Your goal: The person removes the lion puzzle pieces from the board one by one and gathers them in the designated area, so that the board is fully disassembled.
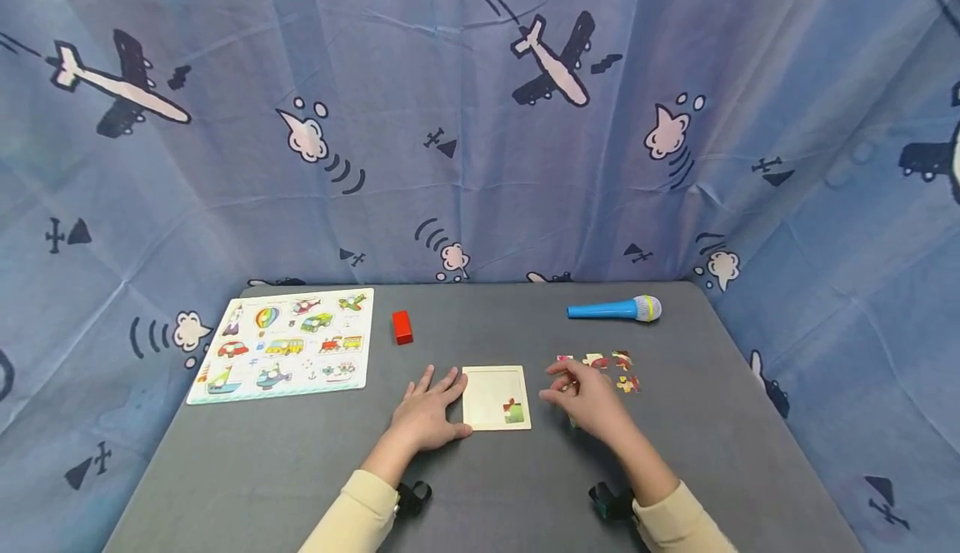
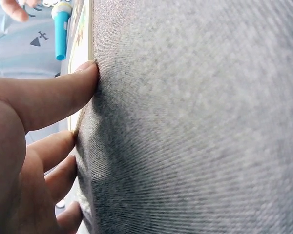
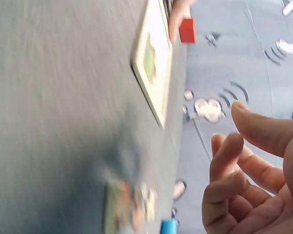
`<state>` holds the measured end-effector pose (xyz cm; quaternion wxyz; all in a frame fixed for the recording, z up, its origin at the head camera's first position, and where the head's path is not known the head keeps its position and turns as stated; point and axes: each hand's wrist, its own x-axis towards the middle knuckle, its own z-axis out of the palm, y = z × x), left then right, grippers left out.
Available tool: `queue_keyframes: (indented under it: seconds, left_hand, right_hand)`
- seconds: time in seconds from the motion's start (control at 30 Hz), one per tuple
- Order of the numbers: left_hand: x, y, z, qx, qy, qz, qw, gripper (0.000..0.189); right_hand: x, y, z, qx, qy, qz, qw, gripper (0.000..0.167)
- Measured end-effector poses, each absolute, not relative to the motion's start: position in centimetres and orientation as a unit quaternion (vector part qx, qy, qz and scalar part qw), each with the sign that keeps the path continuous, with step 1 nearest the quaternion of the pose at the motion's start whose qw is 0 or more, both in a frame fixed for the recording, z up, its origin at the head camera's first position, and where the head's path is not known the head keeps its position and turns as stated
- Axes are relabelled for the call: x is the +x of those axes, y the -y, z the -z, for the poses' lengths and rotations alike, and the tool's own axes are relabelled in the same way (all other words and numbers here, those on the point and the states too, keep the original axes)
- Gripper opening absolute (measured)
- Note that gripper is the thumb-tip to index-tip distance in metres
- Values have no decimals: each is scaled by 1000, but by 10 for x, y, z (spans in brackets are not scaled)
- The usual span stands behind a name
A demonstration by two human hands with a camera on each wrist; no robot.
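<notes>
A pale square puzzle tray (image 1: 483,395) lies on the grey table, with a green-and-red puzzle section (image 1: 513,413) in its near right corner. My left hand (image 1: 426,420) rests beside it, fingers spread; in the left wrist view the thumb (image 2: 63,95) and a fingertip touch its edge. To the tray's right, my right hand (image 1: 588,403) hovers over loose jigsaw pieces (image 1: 628,384) and partly hides them. The right wrist view shows that hand's fingers (image 3: 224,158) loosely bent, the thumb apart and nothing between them. Blurred pieces (image 3: 119,207) lie below it.
A blue toy microphone (image 1: 603,311) lies at the back right. Behind the left hand stands a red block (image 1: 402,327). A white picture board (image 1: 292,366) with printed vehicles covers the table's left side. Blue curtain (image 1: 420,145) hangs behind the table's far edge.
</notes>
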<state>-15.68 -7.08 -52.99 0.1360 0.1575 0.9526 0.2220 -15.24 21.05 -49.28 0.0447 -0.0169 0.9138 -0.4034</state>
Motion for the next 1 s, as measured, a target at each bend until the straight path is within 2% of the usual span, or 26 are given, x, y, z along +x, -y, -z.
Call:
queue_keyframes:
  seconds: [0.33,0.53,0.73,1.0]
  left_hand:
    - [-159,71,530,158,-954,-217,136,82]
    - [-158,70,529,156,-954,-216,138,82]
    - [-157,69,528,154,-955,-215,135,82]
    - [-157,70,527,157,-953,-221,135,82]
  right_hand:
    - [-151,-169,515,-58,-933,350,54,31]
    - [-154,-165,523,-54,-949,305,64,32]
    - [-155,-164,527,-53,-951,295,69,24]
    - [-155,-164,528,-35,-933,350,73,26]
